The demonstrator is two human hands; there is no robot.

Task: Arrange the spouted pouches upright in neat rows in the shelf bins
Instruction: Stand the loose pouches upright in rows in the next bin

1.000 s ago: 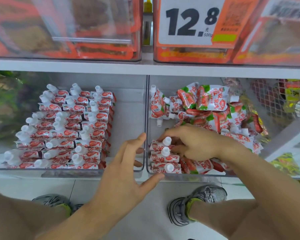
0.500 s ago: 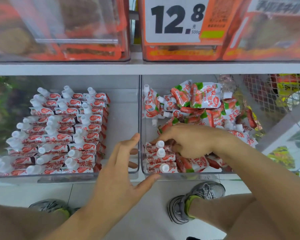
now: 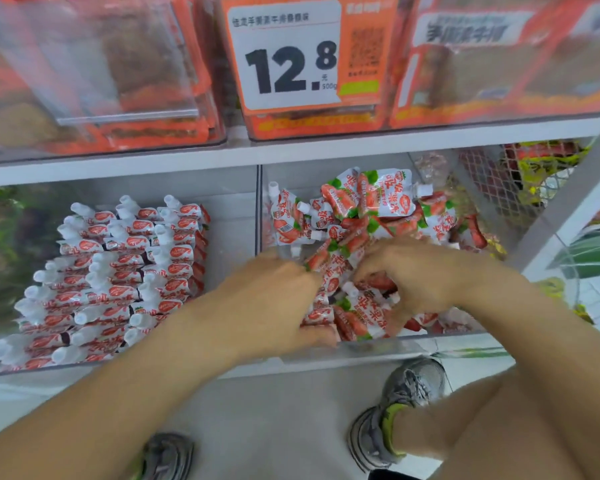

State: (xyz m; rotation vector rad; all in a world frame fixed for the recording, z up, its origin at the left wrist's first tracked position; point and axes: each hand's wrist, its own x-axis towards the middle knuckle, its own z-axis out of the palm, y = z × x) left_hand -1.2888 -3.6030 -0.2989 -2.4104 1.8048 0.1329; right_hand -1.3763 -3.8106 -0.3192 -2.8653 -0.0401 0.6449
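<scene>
Both hands work inside the right clear plastic shelf bin [image 3: 378, 344], where red-and-white spouted pouches [image 3: 388, 199] lie heaped. Left hand [image 3: 271, 296] and right hand [image 3: 413, 275] curl into the front pouches, probably to stand them upright; exact grasp is blurred. The left clear bin [image 3: 232, 216] already holds neat rows [image 3: 125, 271].

Both hands are motion-blurred. The left hand [image 3: 274, 299] covers the front left corner of the right bin [image 3: 413, 342]; its fingertips are hidden among the pouches [image 3: 368, 202], grip indeterminate. The right hand [image 3: 416, 275] has its fingertips buried likewise. Upper-shelf packets [image 3: 136, 64] are blurred, cut off at the top edge. The left bin [image 3: 229, 209] is cut off at the left edge.
</scene>
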